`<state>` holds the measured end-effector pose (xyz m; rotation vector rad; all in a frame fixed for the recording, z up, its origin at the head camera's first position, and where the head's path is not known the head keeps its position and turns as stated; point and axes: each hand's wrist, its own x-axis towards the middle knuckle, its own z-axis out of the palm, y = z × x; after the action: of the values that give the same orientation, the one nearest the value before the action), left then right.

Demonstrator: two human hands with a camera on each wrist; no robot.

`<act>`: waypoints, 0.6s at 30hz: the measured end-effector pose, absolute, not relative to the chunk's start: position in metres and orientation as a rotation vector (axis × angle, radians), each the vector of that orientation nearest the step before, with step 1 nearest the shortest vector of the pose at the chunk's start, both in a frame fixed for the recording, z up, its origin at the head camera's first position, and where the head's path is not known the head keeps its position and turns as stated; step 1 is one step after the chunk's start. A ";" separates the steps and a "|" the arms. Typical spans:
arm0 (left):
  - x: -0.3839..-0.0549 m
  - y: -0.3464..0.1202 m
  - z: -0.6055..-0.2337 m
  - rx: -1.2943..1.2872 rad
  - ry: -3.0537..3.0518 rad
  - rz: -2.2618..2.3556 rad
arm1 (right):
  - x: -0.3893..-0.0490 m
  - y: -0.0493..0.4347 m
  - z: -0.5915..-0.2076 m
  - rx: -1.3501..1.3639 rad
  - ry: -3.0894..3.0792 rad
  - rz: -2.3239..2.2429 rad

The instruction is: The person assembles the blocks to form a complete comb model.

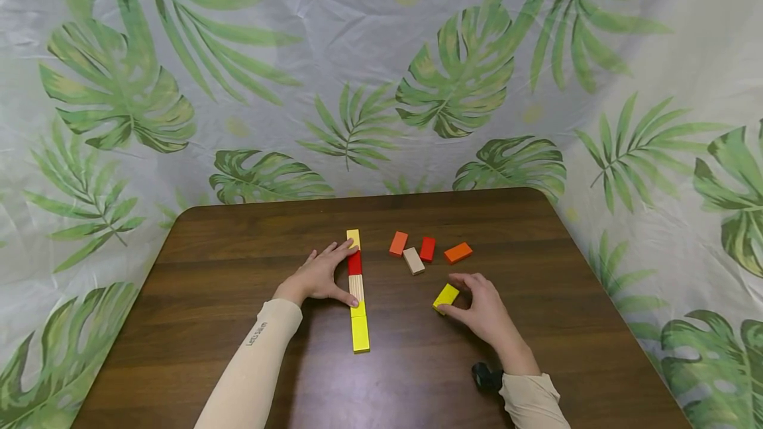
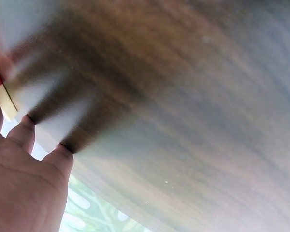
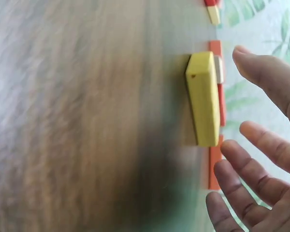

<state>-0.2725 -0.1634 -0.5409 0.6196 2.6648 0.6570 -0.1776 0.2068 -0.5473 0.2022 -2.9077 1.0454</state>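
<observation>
A straight row of flat blocks runs away from me: a pale yellow block (image 1: 354,237) at the far end, a red block (image 1: 354,263), a bare-wood block (image 1: 355,286), then two yellow blocks, the nearest yellow block (image 1: 360,335) lying closest to me. My left hand (image 1: 322,275) spreads over the row from the left, thumb on the second yellow block and a fingertip by the red and pale yellow ones. A separate yellow block (image 1: 446,298) lies tilted right of the row. Around it, but apart in the right wrist view, stand the spread thumb and fingers of my right hand (image 3: 261,169).
Beyond the loose yellow block lie an orange-red block (image 1: 399,243), a bare-wood block (image 1: 414,261), a red block (image 1: 427,249) and an orange block (image 1: 458,253). The dark wooden table (image 1: 238,237) meets a leaf-patterned curtain (image 1: 369,51) at its far edge.
</observation>
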 end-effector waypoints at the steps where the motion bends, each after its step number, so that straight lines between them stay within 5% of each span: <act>1: -0.273 -0.164 -0.541 0.620 2.665 0.653 | -0.177 0.208 -0.549 0.193 -2.915 1.052; 18: -0.273 -0.163 -0.543 0.605 2.668 0.654 | -0.175 0.218 -0.563 0.066 -2.942 1.132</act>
<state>-0.2730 -0.1631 -0.5434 0.6045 2.6684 0.6544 -0.1751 0.2175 -0.5628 0.0662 -2.9420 1.1316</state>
